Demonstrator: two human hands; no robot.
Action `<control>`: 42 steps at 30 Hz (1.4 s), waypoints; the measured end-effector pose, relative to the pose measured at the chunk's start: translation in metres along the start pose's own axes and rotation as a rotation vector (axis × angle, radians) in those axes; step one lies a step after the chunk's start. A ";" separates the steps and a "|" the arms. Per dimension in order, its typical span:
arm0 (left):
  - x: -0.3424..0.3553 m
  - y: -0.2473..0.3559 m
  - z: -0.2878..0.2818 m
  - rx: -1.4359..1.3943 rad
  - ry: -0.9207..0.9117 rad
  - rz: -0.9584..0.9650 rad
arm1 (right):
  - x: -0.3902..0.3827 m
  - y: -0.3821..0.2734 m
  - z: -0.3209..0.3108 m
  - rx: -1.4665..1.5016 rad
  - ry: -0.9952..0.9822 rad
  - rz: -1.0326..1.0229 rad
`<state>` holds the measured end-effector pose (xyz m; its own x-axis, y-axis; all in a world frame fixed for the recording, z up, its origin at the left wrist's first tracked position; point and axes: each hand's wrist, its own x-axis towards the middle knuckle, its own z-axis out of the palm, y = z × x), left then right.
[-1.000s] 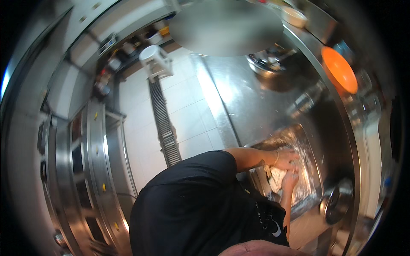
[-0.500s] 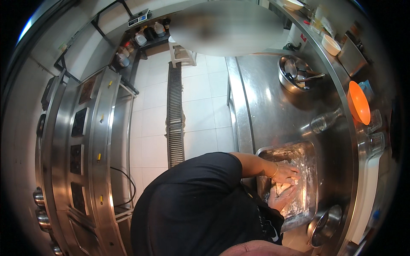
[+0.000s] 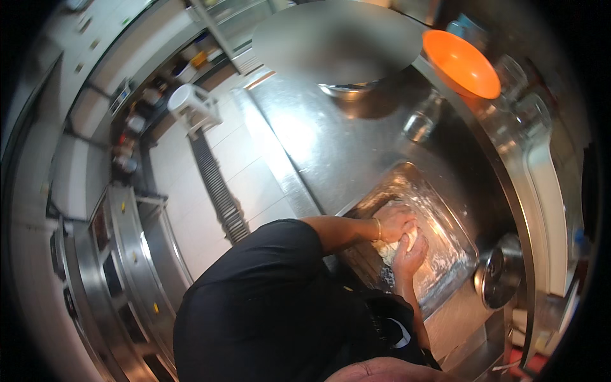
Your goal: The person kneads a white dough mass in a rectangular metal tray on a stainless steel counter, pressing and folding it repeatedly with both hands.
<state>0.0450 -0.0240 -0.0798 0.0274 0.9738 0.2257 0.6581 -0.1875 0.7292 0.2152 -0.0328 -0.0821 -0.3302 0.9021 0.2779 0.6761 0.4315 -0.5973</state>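
Note:
A deep rectangular metal tray [image 3: 450,233], dusted inside with white flour, sits on the steel worktable right in front of my body. In it is a pale lump of dough [image 3: 386,253], mostly covered by my hands. My left hand [image 3: 400,220], with a thin bracelet at its wrist, curls over the dough from the far side. From the near side my right hand [image 3: 411,256] wraps its fingers round the same dough, facing the left. Some dough shows between the two hands and below the left wrist.
A glass bottle [image 3: 422,118] lies on the worktable [image 3: 356,143] beyond the tray, and a metal bowl [image 3: 499,274] stands to its right. The right-hand shelf holds an orange bowl [image 3: 461,63] and clear glass jars [image 3: 531,114]. A white stool [image 3: 193,105] stands on the floor.
My view has turned and come closer to the tray. My hands, lying flatter and apart on the dough before, are now closer together and curled round it.

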 end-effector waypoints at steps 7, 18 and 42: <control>0.036 0.018 -0.011 0.064 -0.257 -0.279 | 0.034 0.003 -0.009 0.115 0.001 0.217; 0.012 -0.001 -0.061 0.062 -0.284 -0.288 | 0.033 -0.042 0.017 0.237 -0.108 0.338; -0.027 -0.134 -0.200 -0.087 -0.376 -0.023 | 0.025 -0.213 0.094 -0.255 -0.184 0.099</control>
<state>-0.1944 -0.0508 -0.0539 0.2979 0.9541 -0.0323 0.5961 -0.1594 0.7869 0.0016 -0.1031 -0.0188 -0.3524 0.9330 0.0731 0.8463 0.3511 -0.4006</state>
